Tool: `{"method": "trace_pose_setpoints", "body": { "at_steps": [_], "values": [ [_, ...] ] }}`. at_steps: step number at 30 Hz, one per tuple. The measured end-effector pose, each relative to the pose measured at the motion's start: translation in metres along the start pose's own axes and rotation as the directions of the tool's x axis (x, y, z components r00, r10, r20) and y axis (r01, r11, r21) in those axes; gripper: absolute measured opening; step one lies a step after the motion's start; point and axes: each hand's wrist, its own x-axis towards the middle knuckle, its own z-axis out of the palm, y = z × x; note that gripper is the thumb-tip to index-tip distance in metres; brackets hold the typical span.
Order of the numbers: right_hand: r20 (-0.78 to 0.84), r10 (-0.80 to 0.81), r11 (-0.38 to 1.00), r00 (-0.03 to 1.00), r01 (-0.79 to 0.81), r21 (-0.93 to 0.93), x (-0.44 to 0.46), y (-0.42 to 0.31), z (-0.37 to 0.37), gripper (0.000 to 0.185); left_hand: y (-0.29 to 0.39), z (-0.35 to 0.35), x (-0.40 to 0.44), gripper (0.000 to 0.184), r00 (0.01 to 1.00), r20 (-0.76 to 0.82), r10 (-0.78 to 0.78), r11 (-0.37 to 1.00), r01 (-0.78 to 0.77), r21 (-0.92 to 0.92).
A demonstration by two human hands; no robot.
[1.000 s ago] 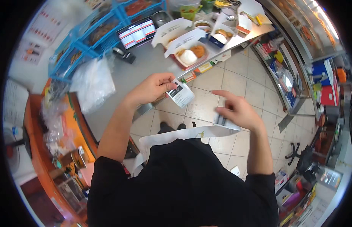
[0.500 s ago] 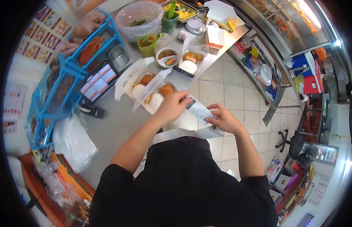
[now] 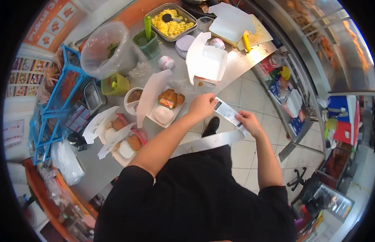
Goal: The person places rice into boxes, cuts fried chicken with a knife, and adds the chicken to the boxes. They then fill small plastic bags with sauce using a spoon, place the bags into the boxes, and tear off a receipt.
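Observation:
A long printed paper strip (image 3: pixel 225 112), like a receipt or label roll, stretches between my two hands, its lower part curling back past my waist. My left hand (image 3: pixel 201 107) pinches its upper end, closed. At the other side my right hand (image 3: pixel 249 123) grips the strip between thumb and fingers. Left of my left hand, an open meal box (image 3: pixel 171 105) holds rice and fried chicken with a small sauce packet. Further left on the steel counter (image 3: pixel 99 169) stand two more open boxes, the nearer one (image 3: pixel 127 151) also with rice and fried chicken.
An open white box (image 3: pixel 213 60) stands near the counter's right edge. Behind are a tray of scrambled egg (image 3: pixel 173 24), a large clear tub (image 3: pixel 108 52) and a green container (image 3: pixel 147 45). Blue racks (image 3: pixel 54 107) line the left. Shelves (image 3: pixel 282 90) stand right, across the tiled floor.
My view has shifted along the counter, so the meal boxes sit further left. Both hands still hold the strip, now pulled straighter between them.

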Motion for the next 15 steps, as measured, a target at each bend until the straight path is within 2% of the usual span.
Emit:
{"method": "trace_pose_setpoints", "body": {
  "at_steps": [3,5,6,8,9,10,11,12,13,14,15],
  "values": [
    [0.075,0.013,0.999,0.997,-0.009,-0.046,0.055,0.008,-0.042,0.021,0.0,0.03,0.024,0.021,0.988,-0.114,-0.106,0.994,0.109,0.025],
    [0.064,0.026,1.0,0.998,-0.027,0.013,0.09,0.018,-0.067,0.021,0.015,0.039,0.026,0.03,0.924,-0.374,0.078,0.991,-0.029,0.134],
    [0.036,0.045,0.996,0.998,-0.047,0.07,0.103,0.016,-0.077,0.021,0.024,0.04,0.035,0.03,0.92,-0.385,0.065,0.991,-0.013,0.136],
    [0.05,0.084,0.99,0.995,-0.089,0.111,0.128,0.011,-0.095,0.022,0.038,0.042,0.051,0.037,0.895,-0.411,0.173,0.959,-0.058,0.278],
    [0.045,0.125,0.979,0.991,-0.13,0.158,0.14,0.005,-0.103,0.023,0.051,0.04,0.062,0.037,0.892,-0.421,0.165,0.959,-0.044,0.281],
    [0.057,0.119,0.98,0.991,-0.127,0.156,0.15,-0.002,-0.11,0.023,0.066,0.038,0.076,0.038,0.879,-0.394,0.269,0.895,-0.077,0.438],
    [0.043,0.046,0.997,0.998,-0.048,0.063,0.159,-0.008,-0.118,0.025,0.074,0.036,0.09,0.04,0.864,-0.346,0.366,0.806,-0.108,0.582],
    [0.038,-0.026,0.999,0.999,0.027,-0.033,0.164,-0.016,-0.125,0.028,0.073,0.035,0.103,0.04,0.866,-0.351,0.356,0.807,-0.095,0.583],
    [0.054,-0.022,0.999,0.998,0.024,-0.036,0.164,-0.035,-0.131,0.028,0.066,0.035,0.116,0.043,0.946,-0.215,0.242,0.72,-0.026,0.693],
    [0.126,-0.12,0.988,0.985,0.106,0.111,0.162,-0.053,-0.139,0.032,0.056,0.036,0.13,0.045,0.991,-0.091,0.093,0.612,0.015,0.791],
    [0.181,-0.222,0.95,0.958,0.17,0.263,0.156,-0.081,-0.148,0.035,0.055,0.039,0.131,0.045,0.992,-0.096,0.075,0.615,0.03,0.788]
  ]
}}
